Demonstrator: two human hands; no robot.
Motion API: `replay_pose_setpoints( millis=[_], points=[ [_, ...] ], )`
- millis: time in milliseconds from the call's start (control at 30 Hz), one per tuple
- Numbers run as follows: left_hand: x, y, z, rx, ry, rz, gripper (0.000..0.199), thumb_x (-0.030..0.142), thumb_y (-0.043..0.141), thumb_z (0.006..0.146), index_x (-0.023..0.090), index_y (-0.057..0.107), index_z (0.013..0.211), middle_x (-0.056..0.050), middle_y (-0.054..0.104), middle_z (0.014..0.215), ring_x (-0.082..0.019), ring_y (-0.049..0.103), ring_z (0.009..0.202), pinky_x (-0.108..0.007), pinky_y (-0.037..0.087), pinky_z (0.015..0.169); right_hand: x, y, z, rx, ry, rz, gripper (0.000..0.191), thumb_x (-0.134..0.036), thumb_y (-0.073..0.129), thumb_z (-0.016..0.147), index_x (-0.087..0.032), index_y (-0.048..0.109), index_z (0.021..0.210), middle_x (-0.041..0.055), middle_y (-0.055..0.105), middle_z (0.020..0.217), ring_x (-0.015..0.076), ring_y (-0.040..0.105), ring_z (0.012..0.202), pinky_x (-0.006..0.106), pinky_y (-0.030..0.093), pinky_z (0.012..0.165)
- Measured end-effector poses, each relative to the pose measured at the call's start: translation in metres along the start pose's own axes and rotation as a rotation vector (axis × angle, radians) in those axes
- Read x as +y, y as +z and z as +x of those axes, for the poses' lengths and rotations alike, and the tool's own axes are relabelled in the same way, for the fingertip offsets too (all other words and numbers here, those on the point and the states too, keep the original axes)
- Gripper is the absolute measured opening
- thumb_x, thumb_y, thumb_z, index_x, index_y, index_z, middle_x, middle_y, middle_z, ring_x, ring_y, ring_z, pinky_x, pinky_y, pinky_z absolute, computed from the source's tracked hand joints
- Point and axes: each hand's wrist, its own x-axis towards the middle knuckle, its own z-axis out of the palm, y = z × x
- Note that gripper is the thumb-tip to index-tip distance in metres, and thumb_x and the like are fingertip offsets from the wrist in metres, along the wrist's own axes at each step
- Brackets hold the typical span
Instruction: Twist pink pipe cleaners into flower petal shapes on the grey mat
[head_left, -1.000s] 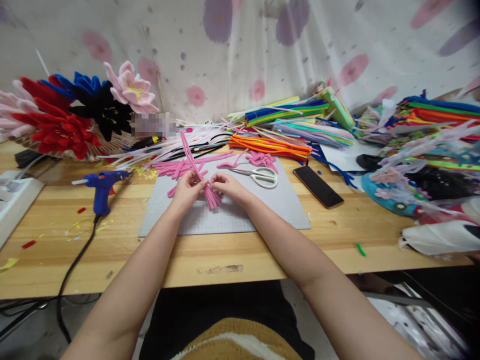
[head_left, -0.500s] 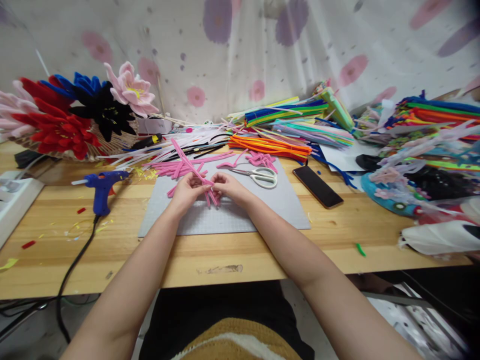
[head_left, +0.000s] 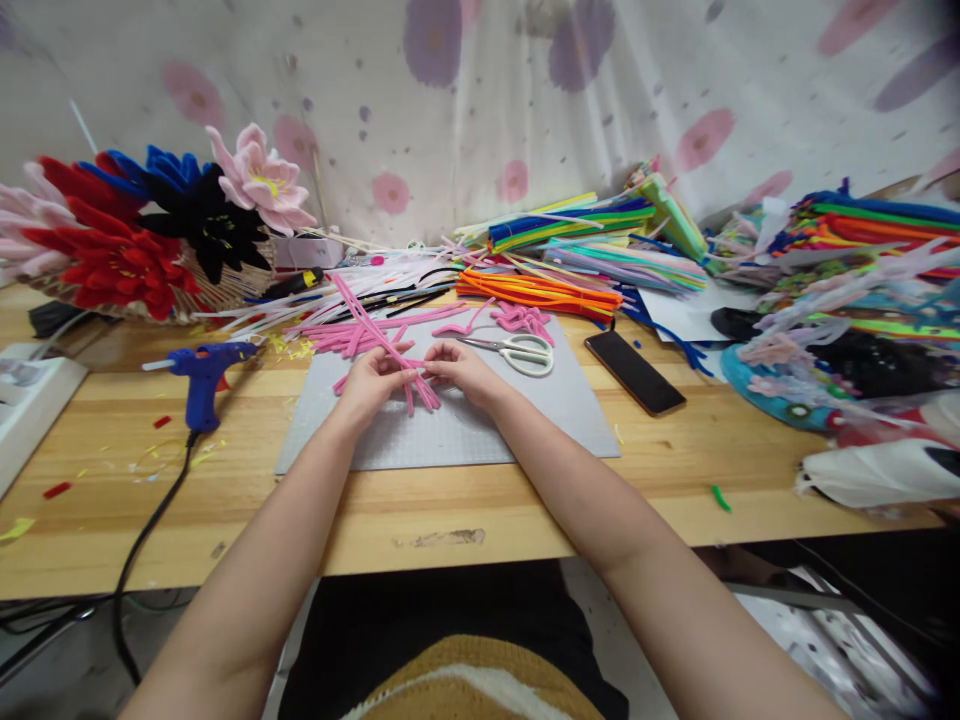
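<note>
Pink stems [head_left: 373, 328] now lean farther left than before, pinched by your left hand [head_left: 367, 385] and right hand [head_left: 469, 374], left of the scissors [head_left: 505, 347].

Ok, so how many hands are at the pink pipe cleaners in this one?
2: the left hand and, just beside it, the right hand, both over the gray mat at the pink pipe cleaners. No other hand shows.

Scissors [head_left: 506, 348] are resting on cutting mat [head_left: 480, 432] | glue gun [head_left: 201, 385] is lying to its left | smartphone [head_left: 635, 373], right | pipe-cleaner bundle [head_left: 536, 292], behind
</note>
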Motion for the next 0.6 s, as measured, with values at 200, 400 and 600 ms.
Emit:
replay_pose_setpoints(
  millis=[200,400,600],
  points=[
    [0.0001,0.0005,0.0015,0.090,0.022,-0.008,0.052,0.024,0.080,0.045,0.011,0.065,0.093,-0.003,0.065,0.067,-0.014,0.060,0.059,-0.025,0.048,0.056,0.0004,0.0032,-0.0005,-0.019,-0.011,-0.039,0.019,-0.020,0.063,0.066,-0.016,0.047,0.074,-0.0065,0.052,0.056,0.0057,0.050,0.047,0.019,0.042,0.047],
    [0.0005,0.0017,0.0012,0.164,0.030,-0.103,0.035,0.028,0.077,0.050,0.011,0.066,0.078,-0.007,0.067,0.078,-0.016,0.062,0.065,-0.028,0.052,0.055,0.0056,0.0047,0.0015,-0.079,-0.080,-0.188,0.017,-0.026,0.062,0.071,-0.015,0.049,0.074,-0.0047,0.053,0.052,0.0061,0.044,0.041,0.018,0.033,0.041],
    [0.0009,0.0030,0.0014,0.230,0.050,-0.143,0.033,0.028,0.077,0.048,0.011,0.064,0.074,-0.004,0.064,0.067,-0.015,0.060,0.060,-0.027,0.051,0.051,0.0080,0.0043,0.0033,-0.084,-0.046,-0.209,0.018,-0.025,0.063,0.072,-0.015,0.048,0.071,-0.0053,0.051,0.055,0.0060,0.047,0.047,0.018,0.036,0.046]
  ],
)
